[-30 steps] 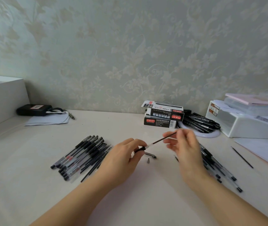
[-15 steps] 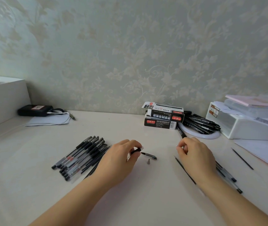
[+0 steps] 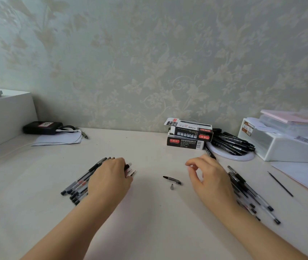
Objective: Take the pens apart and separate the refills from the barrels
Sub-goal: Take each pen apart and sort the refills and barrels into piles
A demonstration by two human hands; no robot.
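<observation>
Lay L hand [image 3: 110,177], curled on barrel, flat on pen pile [image 3: 78,182] at counter [image 3: 149,222] left, then w/ empty, loose R hand [image 3: 209,177] grab next pen from pile [image 3: 250,194] by right, twist tip gently.

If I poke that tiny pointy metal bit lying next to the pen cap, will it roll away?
The tip looks cone-shaped, so it would probably roll in a small curve, not straight off. It seems tiny and light, so a poke might flick it across the smooth table. It could be fiddly to pinch. The cap has a clip, which should stop its rolling.
</observation>
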